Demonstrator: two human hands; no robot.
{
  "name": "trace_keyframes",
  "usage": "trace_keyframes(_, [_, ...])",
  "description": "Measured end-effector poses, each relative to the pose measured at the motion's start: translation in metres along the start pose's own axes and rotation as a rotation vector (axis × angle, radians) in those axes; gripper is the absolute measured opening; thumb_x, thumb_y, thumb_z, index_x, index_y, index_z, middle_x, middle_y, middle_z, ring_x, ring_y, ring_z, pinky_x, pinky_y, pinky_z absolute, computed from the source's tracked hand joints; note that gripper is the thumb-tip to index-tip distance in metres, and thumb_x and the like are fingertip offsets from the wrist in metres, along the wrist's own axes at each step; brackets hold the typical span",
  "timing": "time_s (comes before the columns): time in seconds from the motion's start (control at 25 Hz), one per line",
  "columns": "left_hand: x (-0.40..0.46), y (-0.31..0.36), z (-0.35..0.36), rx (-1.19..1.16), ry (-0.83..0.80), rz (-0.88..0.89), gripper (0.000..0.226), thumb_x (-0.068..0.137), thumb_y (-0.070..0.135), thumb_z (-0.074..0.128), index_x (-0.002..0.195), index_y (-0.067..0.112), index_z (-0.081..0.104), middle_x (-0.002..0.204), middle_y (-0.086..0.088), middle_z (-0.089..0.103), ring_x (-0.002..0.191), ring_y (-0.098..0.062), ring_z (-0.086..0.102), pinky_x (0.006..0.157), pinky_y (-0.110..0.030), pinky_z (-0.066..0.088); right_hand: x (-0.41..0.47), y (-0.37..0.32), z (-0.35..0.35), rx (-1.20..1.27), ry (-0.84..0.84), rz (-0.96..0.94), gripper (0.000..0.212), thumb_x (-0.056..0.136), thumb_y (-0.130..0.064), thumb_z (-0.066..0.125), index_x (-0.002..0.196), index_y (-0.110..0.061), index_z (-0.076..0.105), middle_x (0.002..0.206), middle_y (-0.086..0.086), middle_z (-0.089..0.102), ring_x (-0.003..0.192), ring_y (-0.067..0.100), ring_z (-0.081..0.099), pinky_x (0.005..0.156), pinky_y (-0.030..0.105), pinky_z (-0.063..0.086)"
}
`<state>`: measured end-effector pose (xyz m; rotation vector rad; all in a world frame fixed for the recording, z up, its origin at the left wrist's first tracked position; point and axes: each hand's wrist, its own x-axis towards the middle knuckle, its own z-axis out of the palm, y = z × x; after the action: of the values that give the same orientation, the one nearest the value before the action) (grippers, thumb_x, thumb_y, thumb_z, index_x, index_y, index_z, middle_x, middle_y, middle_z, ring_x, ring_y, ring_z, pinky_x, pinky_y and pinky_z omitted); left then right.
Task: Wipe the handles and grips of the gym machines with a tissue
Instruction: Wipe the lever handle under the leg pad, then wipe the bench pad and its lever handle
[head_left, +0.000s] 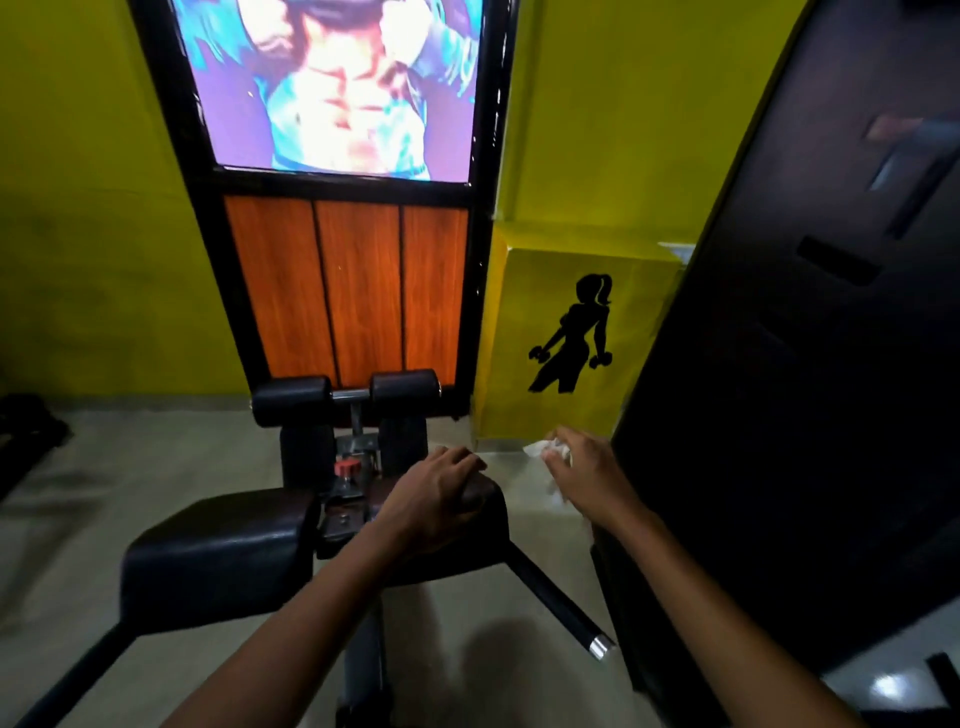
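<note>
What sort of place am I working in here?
Most likely a gym: a padded bench with roller pads, a physique poster, and a dumbbell-lifter silhouette on the yellow wall.

Dim room, soft blur, wide-angle edge bending, glare on poster (332, 88)

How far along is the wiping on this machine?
Nothing shows as wiped yet. In hand: the right hand holds the tissue in the air, off the machine, while the left hand rests on the right pad. Left: the handle bar and the left pad.
</note>
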<state>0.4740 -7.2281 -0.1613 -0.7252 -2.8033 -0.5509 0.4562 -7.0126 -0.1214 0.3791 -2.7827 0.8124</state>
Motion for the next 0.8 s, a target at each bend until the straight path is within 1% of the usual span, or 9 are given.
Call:
trace_keyframes(0.08, [-0.006, 0.005, -0.020, 0.031, -0.027, -0.035, 0.045, 0.087, 0.034, 0.063, 0.127, 0.014, 0.054, 0.123, -0.005, 0.056, 0.111, -0.023, 0.051, 0.088, -0.038, 0.048, 0.005, -0.017, -0.008, 0.019, 0.002, -0.032, 0.019, 0.092, -0.016, 0.056, 0.099, 0.002, 0.058, 0.097, 0.017, 0.060, 0.088, 0.031, 0.056, 0.064, 0.030, 0.035])
trace_keyframes(0.16, [-0.016, 0.009, -0.041, 0.045, -0.013, -0.063, 0.045, 0.087, 0.030, 0.063, 0.128, 0.014, 0.055, 0.126, -0.005, 0.054, 0.115, -0.024, 0.049, 0.090, -0.037, 0.046, 0.008, -0.035, -0.017, 0.036, -0.006, -0.085, 0.021, 0.088, -0.013, 0.062, 0.105, -0.001, 0.061, 0.103, 0.016, 0.061, 0.093, 0.030, 0.057, 0.067, 0.025, 0.033])
trace_keyframes(0.28, [-0.036, 0.014, -0.068, 0.042, 0.014, -0.128, 0.047, 0.088, 0.027, 0.064, 0.131, 0.013, 0.053, 0.130, -0.005, 0.053, 0.119, -0.021, 0.047, 0.092, -0.031, 0.044, 0.007, -0.062, -0.024, 0.075, -0.047, -0.153, 0.020, 0.083, -0.006, 0.065, 0.103, -0.004, 0.064, 0.104, 0.014, 0.063, 0.094, 0.026, 0.058, 0.069, 0.024, 0.037])
trace_keyframes(0.44, [-0.075, 0.010, -0.095, 0.049, 0.057, -0.183, 0.039, 0.087, 0.028, 0.064, 0.123, 0.016, 0.056, 0.121, -0.003, 0.056, 0.112, -0.020, 0.050, 0.088, -0.035, 0.048, -0.005, -0.100, -0.022, 0.109, -0.104, -0.208, 0.010, 0.087, -0.014, 0.065, 0.090, -0.004, 0.064, 0.083, 0.004, 0.061, 0.080, 0.016, 0.059, 0.061, 0.022, 0.039])
trace_keyframes(0.52, [-0.095, 0.006, -0.110, 0.052, 0.071, -0.213, 0.033, 0.088, 0.029, 0.063, 0.117, 0.015, 0.057, 0.115, -0.002, 0.057, 0.107, -0.018, 0.050, 0.084, -0.034, 0.048, -0.010, -0.122, -0.016, 0.126, -0.111, -0.245, 0.018, 0.090, -0.019, 0.063, 0.075, -0.009, 0.058, 0.070, -0.007, 0.055, 0.070, 0.005, 0.053, 0.055, 0.009, 0.034])
trace_keyframes(0.56, [-0.106, 0.002, -0.119, 0.058, 0.075, -0.227, 0.031, 0.089, 0.030, 0.062, 0.116, 0.015, 0.058, 0.113, -0.001, 0.056, 0.106, -0.017, 0.049, 0.083, -0.032, 0.047, -0.012, -0.134, -0.014, 0.126, -0.110, -0.262, 0.022, 0.090, -0.020, 0.062, 0.071, -0.013, 0.054, 0.069, -0.009, 0.049, 0.067, 0.004, 0.049, 0.054, 0.009, 0.031])
trace_keyframes(0.64, [-0.126, -0.006, -0.133, 0.064, 0.082, -0.243, 0.028, 0.089, 0.028, 0.061, 0.113, 0.014, 0.058, 0.111, -0.002, 0.056, 0.104, -0.017, 0.049, 0.083, -0.032, 0.047, -0.016, -0.154, -0.006, 0.106, -0.097, -0.278, 0.031, 0.091, -0.023, 0.062, 0.064, -0.019, 0.046, 0.068, -0.008, 0.045, 0.063, 0.005, 0.044, 0.053, 0.015, 0.027])
trace_keyframes(0.72, [-0.153, -0.018, -0.149, 0.063, 0.081, -0.258, 0.026, 0.089, 0.026, 0.061, 0.110, 0.011, 0.060, 0.109, -0.004, 0.058, 0.100, -0.018, 0.051, 0.082, -0.034, 0.048, -0.023, -0.180, 0.004, 0.113, -0.073, -0.293, 0.041, 0.092, -0.023, 0.060, 0.057, -0.024, 0.038, 0.061, -0.009, 0.040, 0.055, 0.003, 0.038, 0.050, 0.020, 0.024])
trace_keyframes(0.8, [-0.184, -0.033, -0.164, 0.070, 0.091, -0.276, 0.026, 0.088, 0.024, 0.061, 0.107, 0.007, 0.062, 0.107, -0.007, 0.060, 0.098, -0.020, 0.054, 0.082, -0.038, 0.049, -0.034, -0.209, 0.016, 0.132, -0.081, -0.284, 0.036, 0.093, -0.025, 0.058, 0.060, -0.022, 0.044, 0.056, -0.010, 0.041, 0.051, 0.001, 0.038, 0.048, 0.021, 0.024])
